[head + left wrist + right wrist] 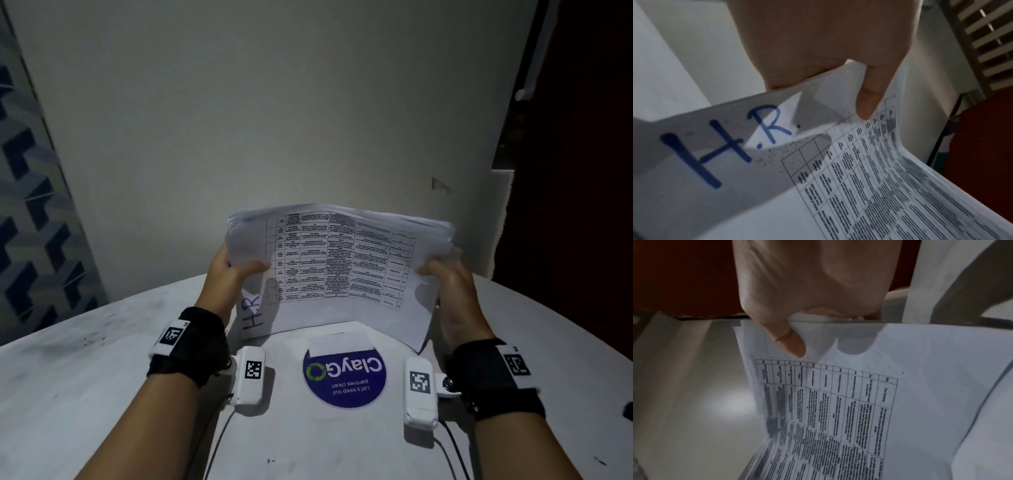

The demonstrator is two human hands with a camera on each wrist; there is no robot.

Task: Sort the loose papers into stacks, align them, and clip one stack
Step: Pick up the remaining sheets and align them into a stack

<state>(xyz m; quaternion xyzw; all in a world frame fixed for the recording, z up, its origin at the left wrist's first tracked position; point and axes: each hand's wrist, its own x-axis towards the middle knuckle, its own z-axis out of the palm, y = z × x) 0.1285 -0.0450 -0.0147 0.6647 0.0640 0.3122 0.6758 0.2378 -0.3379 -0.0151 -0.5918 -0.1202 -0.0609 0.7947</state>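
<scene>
A stack of white papers (339, 263) stands on its long edge on the round table (85, 359), bowed towards me. Its front sheet carries a printed table and "H.R" in blue marker at the lower left (729, 146). My left hand (233, 274) grips the stack's left side, thumb on the front sheet (867, 104). My right hand (445, 284) grips the right side, thumb on the front (791, 344), fingers hidden behind. The same stack fills the right wrist view (859, 402). No clip is in view.
A round blue "ClayGo" sticker (344, 375) lies on the table just in front of the stack, a white slip (339, 342) over its far edge. A plain wall (274, 120) rises close behind. A small dark object (628, 411) shows at the right edge.
</scene>
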